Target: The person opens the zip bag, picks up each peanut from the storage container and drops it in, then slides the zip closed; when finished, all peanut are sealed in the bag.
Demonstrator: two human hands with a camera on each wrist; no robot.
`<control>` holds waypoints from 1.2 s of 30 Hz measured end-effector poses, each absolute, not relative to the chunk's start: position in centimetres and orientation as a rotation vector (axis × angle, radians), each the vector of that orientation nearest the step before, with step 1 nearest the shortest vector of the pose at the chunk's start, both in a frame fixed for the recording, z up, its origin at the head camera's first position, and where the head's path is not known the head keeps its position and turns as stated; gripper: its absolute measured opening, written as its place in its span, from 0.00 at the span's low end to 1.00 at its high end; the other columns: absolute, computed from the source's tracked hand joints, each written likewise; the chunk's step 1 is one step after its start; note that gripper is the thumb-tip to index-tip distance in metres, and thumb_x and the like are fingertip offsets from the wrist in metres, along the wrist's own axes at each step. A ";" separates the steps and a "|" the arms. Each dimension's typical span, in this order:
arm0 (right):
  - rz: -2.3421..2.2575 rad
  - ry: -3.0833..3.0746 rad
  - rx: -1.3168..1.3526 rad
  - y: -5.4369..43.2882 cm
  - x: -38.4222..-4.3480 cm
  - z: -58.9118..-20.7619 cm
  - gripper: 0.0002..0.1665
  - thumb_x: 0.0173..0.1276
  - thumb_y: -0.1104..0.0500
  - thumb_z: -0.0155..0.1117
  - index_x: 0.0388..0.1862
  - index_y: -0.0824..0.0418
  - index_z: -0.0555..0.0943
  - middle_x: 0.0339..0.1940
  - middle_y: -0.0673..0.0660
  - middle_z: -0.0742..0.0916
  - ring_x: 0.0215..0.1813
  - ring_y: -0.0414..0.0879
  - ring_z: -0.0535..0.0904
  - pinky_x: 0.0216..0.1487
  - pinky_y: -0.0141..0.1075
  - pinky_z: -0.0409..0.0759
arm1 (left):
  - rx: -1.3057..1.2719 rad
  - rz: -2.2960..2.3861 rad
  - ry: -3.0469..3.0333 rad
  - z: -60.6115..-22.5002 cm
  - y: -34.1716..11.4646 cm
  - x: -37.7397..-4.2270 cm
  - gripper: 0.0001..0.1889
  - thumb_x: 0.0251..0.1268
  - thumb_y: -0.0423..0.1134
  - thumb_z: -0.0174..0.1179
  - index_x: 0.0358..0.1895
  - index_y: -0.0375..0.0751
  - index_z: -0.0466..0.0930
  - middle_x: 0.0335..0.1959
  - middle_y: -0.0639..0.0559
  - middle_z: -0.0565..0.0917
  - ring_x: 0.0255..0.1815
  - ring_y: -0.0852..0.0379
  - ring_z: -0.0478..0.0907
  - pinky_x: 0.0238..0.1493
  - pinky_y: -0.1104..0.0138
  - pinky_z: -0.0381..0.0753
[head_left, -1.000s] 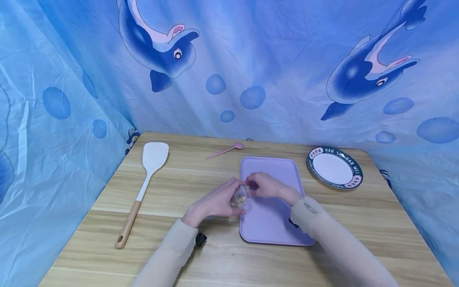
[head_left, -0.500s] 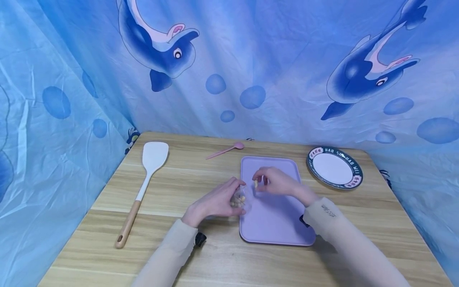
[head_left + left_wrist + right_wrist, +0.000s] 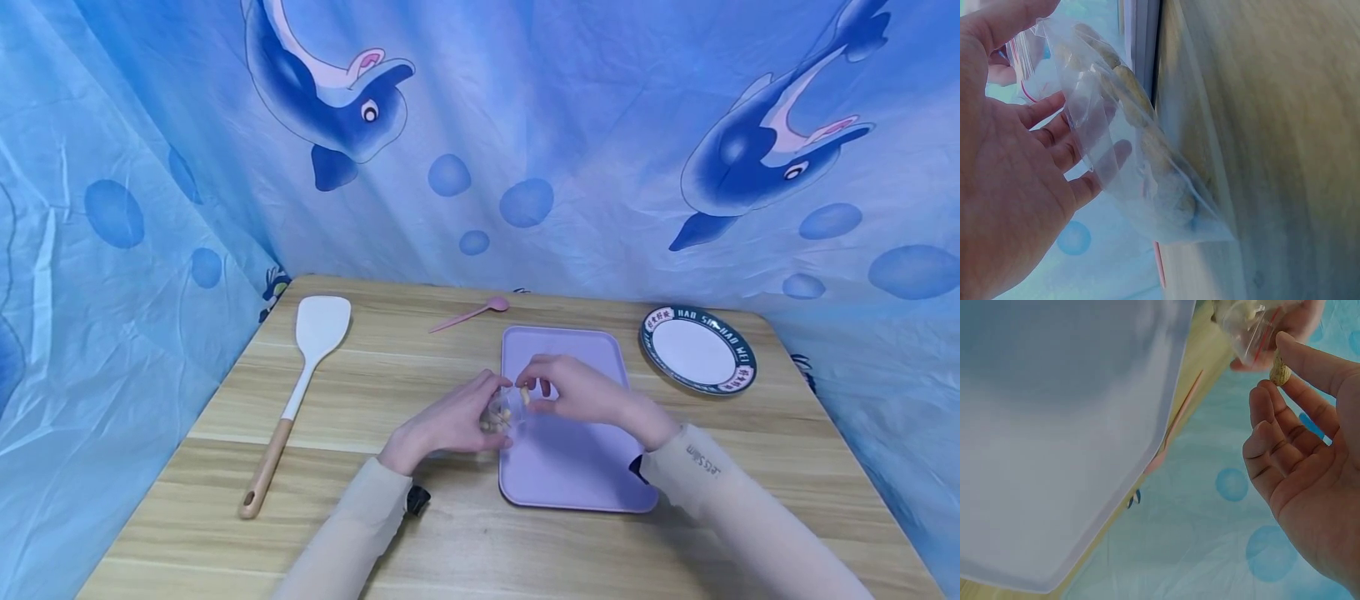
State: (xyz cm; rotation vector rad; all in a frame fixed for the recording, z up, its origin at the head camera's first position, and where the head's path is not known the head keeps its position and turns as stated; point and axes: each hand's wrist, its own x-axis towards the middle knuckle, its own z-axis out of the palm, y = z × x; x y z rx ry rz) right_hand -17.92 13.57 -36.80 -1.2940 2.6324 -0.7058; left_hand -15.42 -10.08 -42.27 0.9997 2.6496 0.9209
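Observation:
A clear zip bag (image 3: 1094,119) holds several peanuts in their shells and hangs tilted in the left wrist view. My left hand (image 3: 453,418) grips the bag near its mouth, by the left edge of the purple tray (image 3: 577,467). Between thumb and finger, my right hand (image 3: 585,392) pinches a single peanut (image 3: 1280,372) just right of the bag opening, above the tray. The bag's red zip line shows in the right wrist view. In the head view, my left hand hides part of the bag.
A white spatula (image 3: 322,325) with a wooden handle lies on the left of the wooden table (image 3: 225,554). Behind the tray is a small pink spoon (image 3: 497,304). A green-rimmed plate (image 3: 693,352) stands at the right, before a blue dolphin curtain (image 3: 600,100).
My right hand drew away from the bag to the right with a peanut in its fingers, then came slightly back left towards the bag mouth. The left hand has stayed in place.

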 end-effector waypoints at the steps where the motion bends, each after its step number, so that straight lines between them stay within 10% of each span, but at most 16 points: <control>1: -0.703 2.627 -1.303 13.4 -17.8 -36.8 0.16 0.61 0.62 0.74 0.49 0.58 0.85 0.40 0.48 0.83 0.36 0.43 0.77 0.37 0.33 0.76 | 1.001 0.922 2.648 -42.3 -10.1 -15.4 0.40 0.54 0.50 0.74 0.69 0.42 0.66 0.55 0.51 0.74 0.49 0.58 0.73 0.52 0.63 0.76; 36: -0.690 2.594 -1.264 12.5 -16.9 -37.2 0.17 0.62 0.63 0.74 0.50 0.59 0.84 0.43 0.52 0.84 0.37 0.47 0.78 0.38 0.35 0.77 | 1.022 0.876 2.686 -42.2 -10.1 -15.3 0.39 0.55 0.51 0.73 0.68 0.44 0.67 0.53 0.54 0.74 0.51 0.58 0.74 0.57 0.62 0.76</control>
